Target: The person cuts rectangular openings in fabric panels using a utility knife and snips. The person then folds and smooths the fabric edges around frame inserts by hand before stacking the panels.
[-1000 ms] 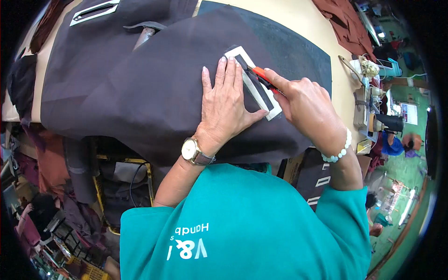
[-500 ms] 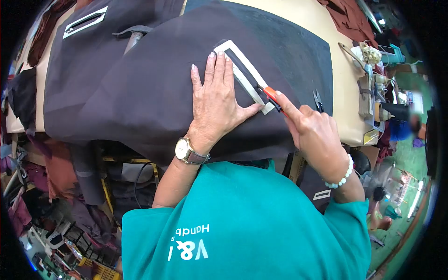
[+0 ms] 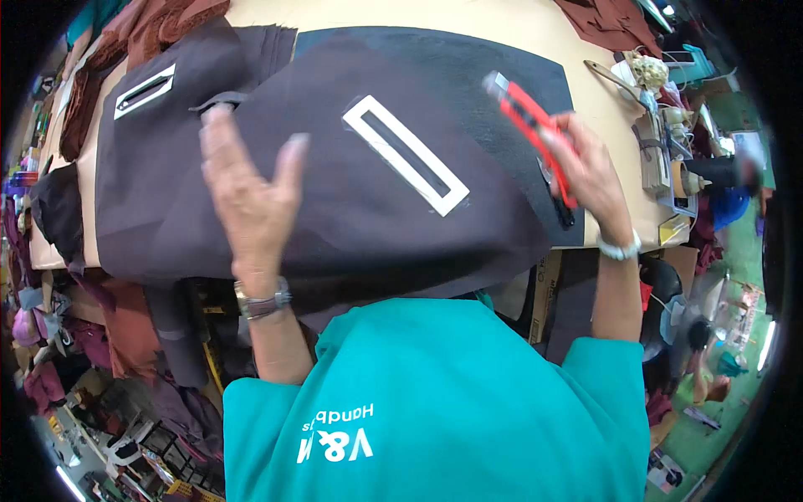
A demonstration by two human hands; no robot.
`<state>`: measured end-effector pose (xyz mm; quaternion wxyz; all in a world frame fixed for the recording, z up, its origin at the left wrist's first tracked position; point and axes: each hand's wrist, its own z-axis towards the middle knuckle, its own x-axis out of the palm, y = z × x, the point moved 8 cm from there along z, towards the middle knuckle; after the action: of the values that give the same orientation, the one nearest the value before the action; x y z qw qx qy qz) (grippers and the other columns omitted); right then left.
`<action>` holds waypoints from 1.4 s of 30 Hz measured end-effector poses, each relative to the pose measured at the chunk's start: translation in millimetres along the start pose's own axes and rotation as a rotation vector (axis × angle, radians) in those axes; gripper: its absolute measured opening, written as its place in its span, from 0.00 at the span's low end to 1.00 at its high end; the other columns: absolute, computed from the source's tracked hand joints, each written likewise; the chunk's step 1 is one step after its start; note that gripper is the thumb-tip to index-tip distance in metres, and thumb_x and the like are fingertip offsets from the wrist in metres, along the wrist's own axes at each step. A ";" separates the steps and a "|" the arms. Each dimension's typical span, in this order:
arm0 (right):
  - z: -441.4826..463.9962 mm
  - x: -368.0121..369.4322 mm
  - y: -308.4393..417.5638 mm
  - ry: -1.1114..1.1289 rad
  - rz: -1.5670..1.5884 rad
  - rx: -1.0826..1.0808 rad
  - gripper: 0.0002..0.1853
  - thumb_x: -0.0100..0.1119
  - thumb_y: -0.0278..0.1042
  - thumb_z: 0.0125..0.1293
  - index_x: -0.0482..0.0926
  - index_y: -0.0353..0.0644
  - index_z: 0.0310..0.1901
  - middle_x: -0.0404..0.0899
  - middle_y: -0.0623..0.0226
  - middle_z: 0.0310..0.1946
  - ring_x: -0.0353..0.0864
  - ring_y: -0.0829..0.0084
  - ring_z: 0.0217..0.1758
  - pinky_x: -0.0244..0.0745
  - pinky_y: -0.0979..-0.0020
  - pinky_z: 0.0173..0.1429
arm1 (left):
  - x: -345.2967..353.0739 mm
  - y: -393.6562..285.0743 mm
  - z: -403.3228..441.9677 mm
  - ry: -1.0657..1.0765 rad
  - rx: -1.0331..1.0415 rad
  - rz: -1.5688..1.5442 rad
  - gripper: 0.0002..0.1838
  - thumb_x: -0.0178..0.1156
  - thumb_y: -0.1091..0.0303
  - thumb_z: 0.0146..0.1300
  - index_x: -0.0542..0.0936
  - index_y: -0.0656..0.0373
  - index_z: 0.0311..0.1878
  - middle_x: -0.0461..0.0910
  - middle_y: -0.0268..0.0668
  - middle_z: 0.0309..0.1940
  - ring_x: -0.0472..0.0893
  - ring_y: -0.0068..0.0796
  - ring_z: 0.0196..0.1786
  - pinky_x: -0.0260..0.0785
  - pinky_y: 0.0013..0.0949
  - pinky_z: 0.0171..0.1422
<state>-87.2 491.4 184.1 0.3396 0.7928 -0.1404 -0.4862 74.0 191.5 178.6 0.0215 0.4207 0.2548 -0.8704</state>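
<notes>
My right hand [image 3: 583, 167] is closed around a red utility knife [image 3: 525, 121], lifted over the dark cutting mat [image 3: 468, 79] with its blade end pointing up and left. My left hand [image 3: 251, 197], somewhat blurred, is over the dark brown fabric [image 3: 326, 201] with thumb and fingers apart. Its fingertips overlap the hammer [image 3: 219, 100]; whether they touch it I cannot tell. Between the hands, a white rectangular frame [image 3: 406, 155] with a long slot lies slanted on the fabric. Small snips [image 3: 548, 176] lie partly hidden under my right hand.
Another white slotted frame [image 3: 144, 90] is on the fabric at the upper left. A brush [image 3: 615, 79] and assorted tools stand along the table's right side. Reddish-brown cloth [image 3: 606, 25] lies at the far right corner, with more piled at the left.
My left hand has left the white frame and moved left to the hammer. My right hand has raised the utility knife away from the frame's slot, up and to the right.
</notes>
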 end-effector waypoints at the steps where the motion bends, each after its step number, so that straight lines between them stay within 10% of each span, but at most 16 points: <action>1: 18.0 -6.7 -5.4 -0.122 -0.068 -0.046 0.14 0.54 0.39 0.65 0.73 0.35 0.44 0.78 0.58 0.24 0.78 0.64 0.29 0.72 0.65 0.35 | -5.4 22.2 0.8 -0.021 -0.045 0.107 0.42 0.59 0.49 0.59 0.54 0.69 0.67 0.56 0.57 0.66 0.56 0.52 0.69 0.50 0.50 0.69; 7: 93.6 -9.9 -39.4 -0.587 -0.431 -0.308 0.12 0.51 0.39 0.65 0.74 0.37 0.39 0.72 0.52 0.39 0.73 0.54 0.44 0.68 0.58 0.51 | 4.7 72.6 -24.7 0.093 -0.119 0.535 0.31 0.53 0.54 0.64 0.64 0.66 0.64 0.65 0.51 0.63 0.64 0.47 0.66 0.57 0.49 0.67; 13: 37.1 -23.5 -6.7 -0.950 -0.553 -0.522 0.12 0.53 0.37 0.63 0.75 0.37 0.41 0.74 0.55 0.41 0.74 0.57 0.44 0.69 0.60 0.50 | -5.3 70.3 -18.0 -0.106 -0.003 0.336 0.14 0.53 0.69 0.64 0.78 0.64 0.50 0.78 0.48 0.48 0.79 0.44 0.51 0.71 0.35 0.54; 16: -17.8 -26.5 -17.6 -0.729 -0.414 -0.211 0.14 0.58 0.35 0.60 0.75 0.35 0.43 0.76 0.55 0.36 0.75 0.59 0.40 0.69 0.62 0.47 | -17.9 74.5 -16.2 -0.215 -0.119 0.076 0.11 0.53 0.69 0.66 0.78 0.66 0.45 0.82 0.44 0.35 0.82 0.35 0.37 0.72 0.31 0.43; 20: -44.5 1.5 -64.9 -0.536 -0.286 0.019 0.14 0.61 0.29 0.57 0.74 0.32 0.43 0.76 0.58 0.30 0.75 0.65 0.32 0.70 0.65 0.39 | -9.1 59.9 2.3 0.002 -0.388 -0.313 0.11 0.51 0.67 0.68 0.76 0.67 0.35 0.63 0.31 0.20 0.62 0.16 0.26 0.59 0.25 0.29; 25: -37.7 0.1 -70.0 -0.479 -0.002 -0.005 0.11 0.58 0.23 0.58 0.76 0.30 0.42 0.74 0.66 0.22 0.70 0.79 0.25 0.68 0.75 0.34 | 31.1 42.5 -2.0 0.547 -0.370 -0.174 0.30 0.68 0.44 0.47 0.79 0.68 0.35 0.79 0.44 0.22 0.77 0.33 0.26 0.68 0.34 0.36; 30: -23.8 -16.3 11.9 -0.549 0.303 -0.380 0.10 0.51 0.25 0.66 0.78 0.32 0.45 0.78 0.71 0.32 0.73 0.83 0.32 0.68 0.81 0.39 | 22.3 43.7 -1.7 0.367 -0.325 -0.317 0.09 0.55 0.69 0.61 0.78 0.66 0.37 0.76 0.41 0.19 0.72 0.24 0.22 0.63 0.32 0.29; 37: 13.4 135.0 87.7 0.117 0.684 -0.446 0.11 0.50 0.33 0.69 0.77 0.36 0.43 0.70 0.76 0.24 0.65 0.86 0.25 0.61 0.82 0.28 | 49.0 29.0 -6.2 0.378 -0.688 -1.040 0.24 0.60 0.59 0.62 0.75 0.75 0.48 0.79 0.35 0.33 0.75 0.19 0.35 0.68 0.21 0.41; 39: 23.3 152.5 62.8 0.081 0.721 -0.250 0.13 0.48 0.37 0.70 0.77 0.35 0.43 0.69 0.76 0.23 0.63 0.87 0.24 0.60 0.82 0.28 | 59.1 51.1 -12.2 0.529 -0.641 -0.434 0.41 0.68 0.46 0.49 0.73 0.78 0.51 0.81 0.46 0.39 0.81 0.31 0.40 0.72 0.30 0.46; 42: 14.7 147.4 51.9 0.078 0.938 -0.209 0.16 0.46 0.42 0.71 0.74 0.35 0.47 0.68 0.76 0.22 0.59 0.89 0.21 0.56 0.85 0.23 | 58.4 26.4 -8.8 0.564 -0.378 -0.520 0.22 0.62 0.58 0.60 0.78 0.74 0.42 0.78 0.30 0.26 0.74 0.14 0.28 0.68 0.22 0.35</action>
<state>-22.5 366.1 115.2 0.6050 0.6235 -0.4204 -0.2618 49.3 182.9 119.4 -0.1925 0.5526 0.5033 -0.6359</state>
